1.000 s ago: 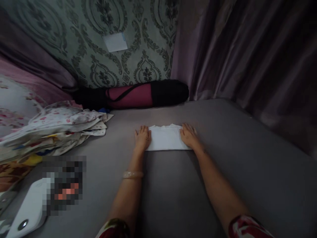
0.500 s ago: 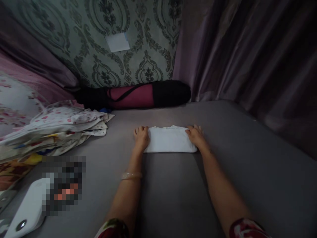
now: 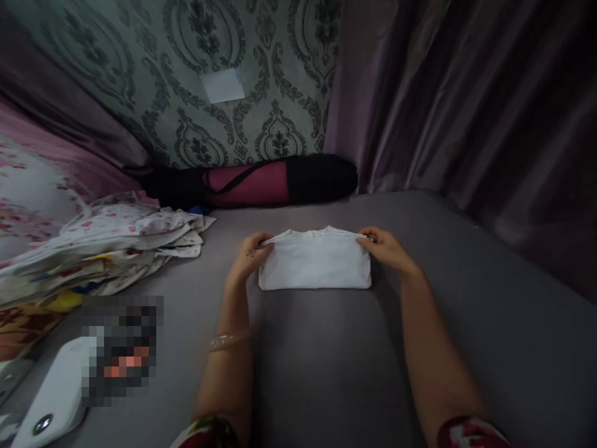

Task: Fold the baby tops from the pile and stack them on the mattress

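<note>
A folded white garment [image 3: 314, 264] lies in front of me on the grey sheet [image 3: 321, 361], its far edge lifted a little. A neckline-like opening shows in the middle of that edge. My left hand [image 3: 254, 252] pinches the far left corner between thumb and fingers. At the far right corner, my right hand [image 3: 382, 246] holds the fabric the same way. Some fingertips of both hands are hidden behind the cloth.
A pile of folded printed clothes [image 3: 135, 239] lies at the left. Nearer me is a white device [image 3: 58, 386] beside a blurred-out patch. A black and maroon long bag [image 3: 256, 183] rests against the patterned wall [image 3: 280, 81]. Purple curtains [image 3: 401, 93] hang at the right.
My hands have gone from lying at the garment's sides to pinching its far corners. The far edge has risen slightly, and my forearms have spread apart.
</note>
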The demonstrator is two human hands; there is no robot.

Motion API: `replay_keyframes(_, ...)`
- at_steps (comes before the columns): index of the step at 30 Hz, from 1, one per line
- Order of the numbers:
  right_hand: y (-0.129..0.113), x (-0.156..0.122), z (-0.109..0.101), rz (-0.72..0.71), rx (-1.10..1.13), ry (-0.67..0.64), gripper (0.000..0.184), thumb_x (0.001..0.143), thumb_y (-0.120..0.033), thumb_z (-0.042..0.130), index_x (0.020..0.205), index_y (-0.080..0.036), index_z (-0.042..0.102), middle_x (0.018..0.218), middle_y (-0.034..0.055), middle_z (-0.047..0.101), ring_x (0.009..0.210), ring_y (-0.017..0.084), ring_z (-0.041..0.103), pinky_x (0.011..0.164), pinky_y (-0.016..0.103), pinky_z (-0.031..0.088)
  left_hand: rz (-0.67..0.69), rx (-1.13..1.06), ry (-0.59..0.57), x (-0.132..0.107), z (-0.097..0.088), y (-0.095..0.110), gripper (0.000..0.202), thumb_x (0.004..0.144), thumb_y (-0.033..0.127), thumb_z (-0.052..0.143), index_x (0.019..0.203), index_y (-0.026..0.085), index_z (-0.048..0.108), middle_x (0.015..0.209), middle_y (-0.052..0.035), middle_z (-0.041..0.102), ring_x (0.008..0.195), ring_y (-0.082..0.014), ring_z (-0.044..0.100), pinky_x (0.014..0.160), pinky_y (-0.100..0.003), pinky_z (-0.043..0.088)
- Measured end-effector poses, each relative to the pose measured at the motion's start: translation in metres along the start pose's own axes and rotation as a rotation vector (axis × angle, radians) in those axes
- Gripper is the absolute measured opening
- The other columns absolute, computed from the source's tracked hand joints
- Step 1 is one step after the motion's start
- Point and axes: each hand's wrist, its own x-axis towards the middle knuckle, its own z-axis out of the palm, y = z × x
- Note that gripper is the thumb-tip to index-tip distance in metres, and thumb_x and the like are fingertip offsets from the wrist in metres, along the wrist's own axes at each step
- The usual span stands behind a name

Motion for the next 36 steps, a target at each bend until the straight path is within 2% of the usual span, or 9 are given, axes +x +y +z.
replay_keyframes(7,-0.040,-0.011,-0.017,-0.159,0.063,0.217,0.026,0.076,-0.040,0.064,0.094,-0.020,0.064,0.089,0.0029,0.067,0.078,0.015,0.059,0.072,0.029,0.045,0.132,-0.042,0.194,-0.007,-0.017,0.033,0.025,0.077,0.032,0.057,0.094,0.017,0.067,0.087,-0.0025,0.068,0.078,-0.0158,0.058,0.071,-0.026,0.045)
replay_keyframes(9,-0.044,-0.014,-0.020,-0.185,0.047,0.192,0.026,0.076,-0.040,0.065,0.093,-0.020,0.064,0.090,0.0028,0.067,0.082,0.016,0.060,0.077,0.030,0.045,0.170,0.034,0.229,-0.007,-0.019,0.035,0.023,0.078,0.030,0.056,0.094,0.017,0.068,0.086,-0.0025,0.068,0.081,-0.0164,0.058,0.074,-0.026,0.044)
replay_keyframes(11,-0.043,-0.016,-0.023,-0.162,0.035,0.048,0.026,0.073,-0.041,0.067,0.088,-0.020,0.064,0.088,0.0027,0.067,0.083,0.017,0.060,0.079,0.032,0.046,0.186,0.114,0.157,-0.009,-0.023,0.032,0.023,0.078,0.030,0.055,0.093,0.018,0.069,0.083,-0.0022,0.067,0.080,-0.0165,0.057,0.073,-0.026,0.044)
replay_keyframes(15,-0.034,-0.022,-0.027,-0.035,-0.001,-0.312,0.028,0.069,-0.043,0.068,0.084,-0.019,0.065,0.082,0.0022,0.067,0.078,0.017,0.061,0.076,0.031,0.046,0.153,0.202,-0.204,-0.017,-0.033,0.022,0.025,0.077,0.032,0.056,0.094,0.018,0.070,0.075,-0.0002,0.064,0.067,-0.0140,0.054,0.064,-0.024,0.043)
replay_keyframes(18,-0.032,-0.027,-0.029,-0.018,-0.034,-0.417,0.028,0.069,-0.040,0.067,0.087,-0.018,0.066,0.085,0.0020,0.067,0.080,0.017,0.060,0.078,0.031,0.046,0.155,0.219,-0.373,-0.024,-0.037,0.018,0.029,0.077,0.032,0.055,0.099,0.017,0.069,0.078,-0.0012,0.066,0.066,-0.0136,0.055,0.062,-0.024,0.044)
replay_keyframes(24,-0.028,-0.033,-0.026,-0.032,-0.131,-0.534,0.035,0.071,-0.024,0.061,0.105,-0.017,0.068,0.096,0.0044,0.069,0.087,0.017,0.061,0.081,0.030,0.047,0.226,0.319,-0.458,-0.033,-0.031,0.011,0.030,0.077,0.024,0.053,0.101,0.017,0.069,0.090,-0.0046,0.071,0.075,-0.0164,0.061,0.070,-0.026,0.047)
replay_keyframes(28,-0.017,-0.047,-0.018,-0.121,-0.295,-0.546,0.043,0.076,-0.014,0.053,0.117,-0.019,0.067,0.099,0.0048,0.068,0.087,0.017,0.061,0.082,0.030,0.047,0.280,0.450,-0.454,-0.050,-0.024,0.008,0.032,0.080,0.017,0.048,0.104,0.019,0.069,0.098,-0.0047,0.072,0.086,-0.0180,0.064,0.087,-0.031,0.046)
replay_keyframes(32,-0.006,-0.069,-0.011,-0.256,-0.471,-0.518,0.044,0.077,-0.006,0.047,0.111,-0.021,0.071,0.104,0.0071,0.065,0.098,0.018,0.059,0.092,0.032,0.044,0.309,0.567,-0.432,-0.074,-0.017,0.004,0.042,0.077,0.007,0.046,0.107,0.024,0.069,0.103,-0.0033,0.072,0.102,-0.0200,0.062,0.105,-0.043,0.032)
replay_keyframes(36,-0.008,-0.085,-0.015,-0.283,-0.560,-0.537,0.046,0.075,-0.003,0.045,0.104,-0.024,0.074,0.118,0.0078,0.062,0.112,0.020,0.056,0.101,0.034,0.040,0.334,0.554,-0.453,-0.087,-0.018,0.001,0.040,0.075,0.005,0.046,0.097,0.025,0.072,0.109,-0.0029,0.070,0.109,-0.0207,0.059,0.108,-0.048,0.027)
